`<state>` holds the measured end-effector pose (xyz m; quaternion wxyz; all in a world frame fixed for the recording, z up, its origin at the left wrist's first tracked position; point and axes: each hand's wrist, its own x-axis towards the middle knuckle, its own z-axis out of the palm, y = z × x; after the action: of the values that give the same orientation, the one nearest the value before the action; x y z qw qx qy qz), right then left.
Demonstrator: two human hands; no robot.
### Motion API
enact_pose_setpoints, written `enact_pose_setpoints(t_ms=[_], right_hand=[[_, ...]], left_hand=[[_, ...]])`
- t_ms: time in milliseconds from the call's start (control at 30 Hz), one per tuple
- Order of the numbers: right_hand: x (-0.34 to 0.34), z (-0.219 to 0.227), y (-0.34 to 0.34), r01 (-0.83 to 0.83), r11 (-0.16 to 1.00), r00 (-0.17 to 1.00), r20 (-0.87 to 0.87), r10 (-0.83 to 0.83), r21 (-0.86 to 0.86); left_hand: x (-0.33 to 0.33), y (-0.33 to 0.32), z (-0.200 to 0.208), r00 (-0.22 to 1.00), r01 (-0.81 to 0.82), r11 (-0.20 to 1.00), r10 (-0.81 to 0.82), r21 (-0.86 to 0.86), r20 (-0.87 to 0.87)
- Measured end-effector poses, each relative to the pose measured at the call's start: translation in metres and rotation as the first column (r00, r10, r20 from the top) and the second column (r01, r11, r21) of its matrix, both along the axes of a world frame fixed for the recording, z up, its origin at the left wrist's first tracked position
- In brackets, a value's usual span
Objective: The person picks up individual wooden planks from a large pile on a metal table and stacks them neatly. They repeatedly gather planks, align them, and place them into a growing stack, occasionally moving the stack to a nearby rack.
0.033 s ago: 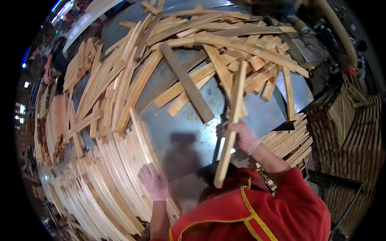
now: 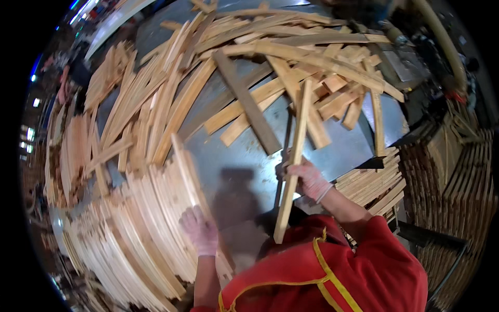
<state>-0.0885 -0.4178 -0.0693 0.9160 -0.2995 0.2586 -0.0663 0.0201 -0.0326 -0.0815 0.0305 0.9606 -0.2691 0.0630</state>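
Observation:
My right hand [image 2: 310, 180], in a pale pinkish glove, is closed around a long narrow wooden strip [image 2: 298, 140]. The strip stands steeply tilted in front of me, its lower end close to my red top. My left hand [image 2: 200, 232], gloved too, lies on the right edge of a row of pale wooden strips [image 2: 150, 208], fingers stretched over the outermost strip [image 2: 186, 169]. That strip looks smeared by motion. A dark grey-brown board [image 2: 247, 101] lies slantwise on the metal table [image 2: 218, 156] beyond my hands.
A loose heap of boards [image 2: 322, 62] covers the far side of the table, with more boards [image 2: 166, 104] at the left. Stacked strips [image 2: 371, 182] stand by my right elbow. Further right are tall wood stacks [image 2: 468, 182] and a dark metal bar [image 2: 431, 236]. A thick hose [image 2: 442, 41] hangs far right.
The strip in my right hand has shifted slightly left and stands a little more upright. My left hand stays on the row of strips. The whole view has shifted slightly.

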Motion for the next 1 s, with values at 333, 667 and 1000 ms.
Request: enact_pose_setpoints(t_ms=[333,667,1000], right_hand=[[0.075,-0.027,0.142,-0.606,0.794,0.785,-0.195,0.588,-0.049],[0.103,0.003,0.268,-0.761,0.393,0.602,-0.338,0.724,-0.516],[0.119,-0.102,0.195,-0.608,0.421,0.788,-0.450,0.420,-0.673]], left_hand=[[0.001,0.014,-0.001,0.976,-0.129,0.991,0.131,0.023,-0.176],[-0.068,0.062,0.051,0.644,-0.694,0.441,0.027,-0.569,-0.764],[-0.044,0.253,0.050,0.708,-0.661,0.652,0.705,0.371,0.023]])
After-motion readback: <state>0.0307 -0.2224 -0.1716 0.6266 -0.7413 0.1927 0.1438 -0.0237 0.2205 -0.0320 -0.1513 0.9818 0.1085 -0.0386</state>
